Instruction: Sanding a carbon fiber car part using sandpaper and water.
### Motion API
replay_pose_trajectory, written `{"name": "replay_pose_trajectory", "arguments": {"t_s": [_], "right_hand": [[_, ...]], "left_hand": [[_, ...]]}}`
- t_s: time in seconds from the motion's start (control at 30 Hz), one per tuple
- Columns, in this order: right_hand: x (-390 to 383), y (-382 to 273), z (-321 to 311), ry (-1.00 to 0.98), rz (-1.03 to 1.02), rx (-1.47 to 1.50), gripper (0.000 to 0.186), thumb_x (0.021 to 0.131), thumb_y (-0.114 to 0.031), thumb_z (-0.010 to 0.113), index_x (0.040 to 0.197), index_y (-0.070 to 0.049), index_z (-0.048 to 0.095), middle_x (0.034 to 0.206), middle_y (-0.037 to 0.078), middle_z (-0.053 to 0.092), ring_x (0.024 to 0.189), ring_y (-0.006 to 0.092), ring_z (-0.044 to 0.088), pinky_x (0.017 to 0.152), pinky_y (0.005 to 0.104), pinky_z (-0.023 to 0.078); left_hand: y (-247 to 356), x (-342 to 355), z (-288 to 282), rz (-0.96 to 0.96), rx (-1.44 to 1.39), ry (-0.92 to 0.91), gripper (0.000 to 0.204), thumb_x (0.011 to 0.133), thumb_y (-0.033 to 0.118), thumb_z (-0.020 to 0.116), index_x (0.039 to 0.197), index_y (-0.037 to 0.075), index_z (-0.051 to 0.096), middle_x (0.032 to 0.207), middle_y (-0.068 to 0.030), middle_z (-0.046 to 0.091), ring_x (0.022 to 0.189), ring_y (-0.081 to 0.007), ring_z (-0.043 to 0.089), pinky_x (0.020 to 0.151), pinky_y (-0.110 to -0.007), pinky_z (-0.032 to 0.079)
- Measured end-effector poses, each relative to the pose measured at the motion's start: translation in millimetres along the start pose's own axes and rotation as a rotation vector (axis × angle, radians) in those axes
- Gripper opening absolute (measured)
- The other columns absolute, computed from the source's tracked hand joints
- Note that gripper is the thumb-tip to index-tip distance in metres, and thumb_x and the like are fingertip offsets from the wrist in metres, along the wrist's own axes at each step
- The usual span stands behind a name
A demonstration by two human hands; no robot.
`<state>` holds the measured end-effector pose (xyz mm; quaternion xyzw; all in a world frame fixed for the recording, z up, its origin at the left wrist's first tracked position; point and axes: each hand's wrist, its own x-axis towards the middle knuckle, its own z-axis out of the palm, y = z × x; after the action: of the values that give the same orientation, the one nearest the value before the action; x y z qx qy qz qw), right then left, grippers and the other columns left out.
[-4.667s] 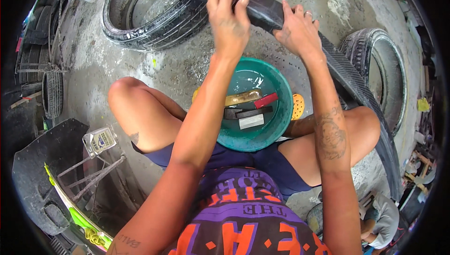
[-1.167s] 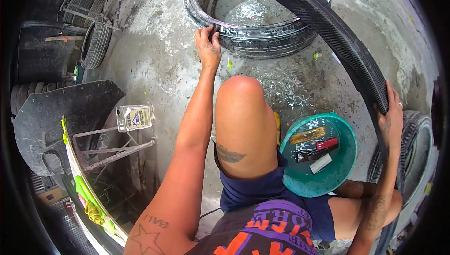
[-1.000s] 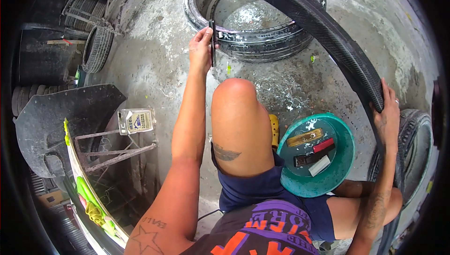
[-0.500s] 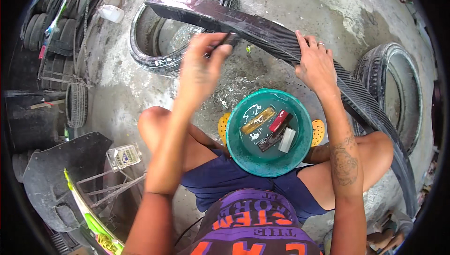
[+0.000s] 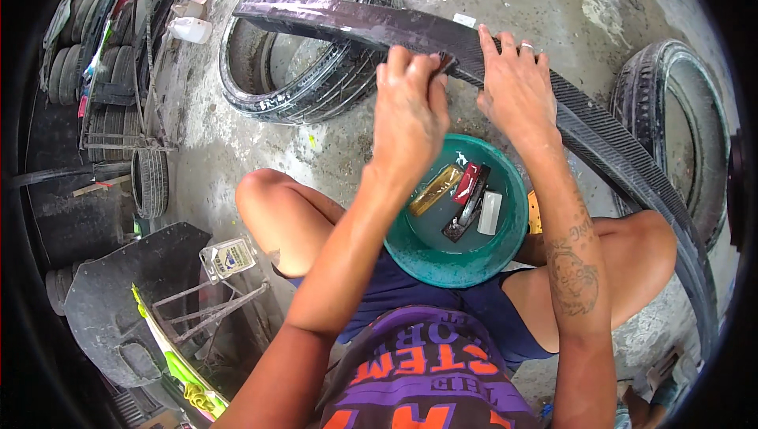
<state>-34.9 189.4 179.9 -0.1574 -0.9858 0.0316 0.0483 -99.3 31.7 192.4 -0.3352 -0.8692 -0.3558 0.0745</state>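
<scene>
I had the left hand (image 5: 410,109) pinching a small dark tool against the long carbon-weave panel (image 5: 600,137) above the green basin (image 5: 466,259), right hand (image 5: 517,89) flat, fingers spread, steadying it; working that edge, I judged, needing steady pressure next.

The left hand (image 5: 409,105) pinches a small dark piece against a long black curved strip (image 5: 608,141). The right hand (image 5: 517,89) lies flat on the strip, just beside it. Under the hands, between the knees, sits a green bowl (image 5: 442,259) with small tools. A tyre (image 5: 316,86) lies behind the strip.
</scene>
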Motion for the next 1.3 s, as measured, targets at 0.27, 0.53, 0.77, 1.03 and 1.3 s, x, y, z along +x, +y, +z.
{"name": "replay_pose_trajectory", "arguments": {"t_s": [0.27,0.53,0.77,1.03,1.3], "right_hand": [[-1,1,2,0.021,-0.008,-0.014,0.089,0.082,-0.026,0.088,0.16,-0.006,0.048,0.14,0.014,0.064,0.129,0.0353,0.064,0.107,0.0529,0.049],[2,2,-2,-0.045,0.026,0.034,0.095,0.082,-0.02,0.087,0.164,-0.007,0.041,0.147,0.018,0.058,0.134,0.038,0.059,0.112,0.0543,0.047],[1,1,0,-0.006,0.006,0.006,0.087,0.083,-0.026,0.088,0.158,-0.005,0.049,0.144,0.016,0.062,0.133,0.0364,0.061,0.11,0.0541,0.048],[4,3,2,-0.034,0.02,0.022,0.091,0.082,-0.018,0.083,0.163,-0.006,0.042,0.147,0.018,0.058,0.133,0.0401,0.06,0.112,0.0545,0.047],[5,3,5,-0.007,0.007,0.001,0.091,0.082,-0.018,0.082,0.163,-0.008,0.042,0.147,0.017,0.059,0.133,0.0401,0.06,0.11,0.0555,0.048]], "left_hand": [[16,-3,1,-0.009,0.038,0.013,0.015,0.092,-0.004,0.065,0.104,-0.004,0.072,0.107,-0.0264,0.063,0.098,-0.0445,0.061,0.088,-0.053,0.053],[19,-9,6,0.008,0.066,0.0,0.017,0.092,-0.001,0.065,0.107,-0.004,0.074,0.106,-0.0259,0.063,0.096,-0.0453,0.062,0.089,-0.054,0.054],[13,-8,11,0.04,0.145,0.064,0.018,0.092,-0.001,0.065,0.109,-0.005,0.072,0.108,-0.0264,0.063,0.097,-0.0449,0.061,0.088,-0.053,0.054],[-2,-13,16,0.088,0.156,0.115,0.017,0.093,0.0,0.065,0.109,-0.004,0.071,0.109,-0.0251,0.061,0.098,-0.0447,0.06,0.086,-0.055,0.053],[6,-10,14,0.014,0.146,0.105,0.015,0.092,0.001,0.066,0.106,-0.003,0.071,0.108,-0.0256,0.061,0.097,-0.0454,0.059,0.089,-0.055,0.051]]}}
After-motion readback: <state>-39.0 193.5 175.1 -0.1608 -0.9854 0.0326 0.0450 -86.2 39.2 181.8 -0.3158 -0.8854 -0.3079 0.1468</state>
